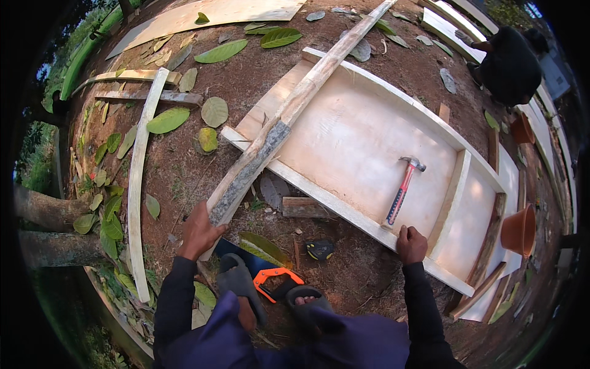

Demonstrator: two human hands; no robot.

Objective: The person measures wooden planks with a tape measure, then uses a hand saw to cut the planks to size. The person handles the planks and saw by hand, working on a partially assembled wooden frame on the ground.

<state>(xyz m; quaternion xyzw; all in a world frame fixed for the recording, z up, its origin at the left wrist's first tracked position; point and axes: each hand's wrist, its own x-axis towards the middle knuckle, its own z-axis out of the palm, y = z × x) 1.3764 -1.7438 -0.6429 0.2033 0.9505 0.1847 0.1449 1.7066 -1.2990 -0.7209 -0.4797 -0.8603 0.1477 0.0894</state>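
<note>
My left hand (201,230) is closed round the near end of a long wooden plank (313,83), which has a grey, bark-like strip on its near part. The plank slants away to the far right, lying across one end of a shallow wooden frame (369,222) backed with a pale plywood sheet (362,135). At the near rail of that frame my right hand (412,245) is closed, its fingers curled at the edge. A claw hammer (403,192) with a red and dark handle rests on the plywood, just beyond my right hand.
By my feet lie an orange-handled handsaw (275,280) and a black tape measure (319,249). A loose wooden batten (142,184) is on the left. Terracotta pots (518,230) stand at the right. A person in dark clothes (509,66) crouches at the far right. Large leaves (221,51) litter the soil.
</note>
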